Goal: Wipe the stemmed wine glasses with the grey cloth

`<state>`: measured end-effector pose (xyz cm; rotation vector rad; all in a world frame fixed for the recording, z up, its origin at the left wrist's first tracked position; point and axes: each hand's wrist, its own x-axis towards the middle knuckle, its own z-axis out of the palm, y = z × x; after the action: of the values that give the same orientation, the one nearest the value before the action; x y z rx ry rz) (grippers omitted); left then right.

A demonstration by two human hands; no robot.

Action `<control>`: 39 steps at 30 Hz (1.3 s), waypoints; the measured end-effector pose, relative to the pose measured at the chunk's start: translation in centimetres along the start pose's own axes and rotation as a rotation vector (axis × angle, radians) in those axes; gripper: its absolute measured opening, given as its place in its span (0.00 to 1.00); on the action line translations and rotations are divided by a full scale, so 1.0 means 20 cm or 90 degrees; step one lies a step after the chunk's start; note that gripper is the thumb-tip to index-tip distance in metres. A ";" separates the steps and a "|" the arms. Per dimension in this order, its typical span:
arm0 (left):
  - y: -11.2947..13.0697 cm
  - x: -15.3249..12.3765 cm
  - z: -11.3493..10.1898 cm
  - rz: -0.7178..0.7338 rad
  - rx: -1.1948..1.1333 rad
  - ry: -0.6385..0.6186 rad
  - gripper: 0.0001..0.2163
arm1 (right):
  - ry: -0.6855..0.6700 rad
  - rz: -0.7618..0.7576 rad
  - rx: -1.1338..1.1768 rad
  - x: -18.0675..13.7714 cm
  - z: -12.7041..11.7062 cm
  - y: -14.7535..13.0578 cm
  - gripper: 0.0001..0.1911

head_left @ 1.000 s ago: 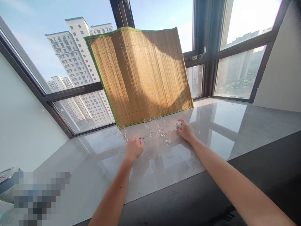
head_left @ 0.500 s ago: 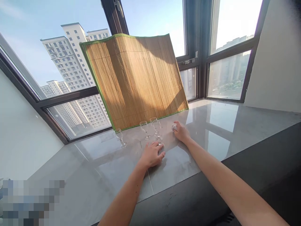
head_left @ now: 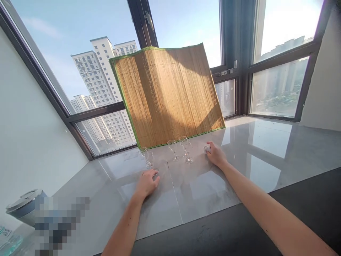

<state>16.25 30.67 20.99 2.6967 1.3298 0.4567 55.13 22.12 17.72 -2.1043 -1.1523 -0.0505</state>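
My left hand [head_left: 147, 183] rests low over the sill, its fingers closed at the foot of a clear stemmed glass [head_left: 149, 159]. Just behind that one stands another stemmed glass [head_left: 143, 152], partly overlapped. To the right, a group of upright stemmed glasses includes one at the left [head_left: 172, 146], one in front [head_left: 188, 155] and one behind [head_left: 183, 140]. Farther right, my right hand [head_left: 217, 155] has its fingers wrapped round a small clear glass [head_left: 206, 149]; most of it is hidden by the fingers.
A bamboo mat [head_left: 170, 99] with green edging leans against the window behind the glasses. The glossy grey sill [head_left: 202, 192] ends in a dark front edge. A lidded cup [head_left: 25, 204] stands at the lower left, beside a blurred-out patch and a clear bottle [head_left: 9, 241].
My left hand has moved left with a stemmed glass, from the middle group to beside the left glass. My right hand stays about where it was on the sill. The view has shifted slightly.
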 end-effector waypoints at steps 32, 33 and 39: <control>0.69 0.34 0.30 0.201 -0.057 -0.056 0.26 | -0.005 0.002 -0.043 0.00 -0.01 -0.03 0.23; 0.69 0.33 0.30 0.209 -0.052 -0.068 0.26 | -0.006 0.002 -0.043 0.00 -0.01 -0.03 0.23; 0.58 0.14 0.17 0.216 -0.038 -0.064 0.21 | -0.006 0.000 -0.025 -0.01 -0.02 -0.03 0.23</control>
<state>27.81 25.94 20.87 2.8581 0.8205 0.3759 54.73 21.99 18.20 -2.1413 -1.1653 -0.0628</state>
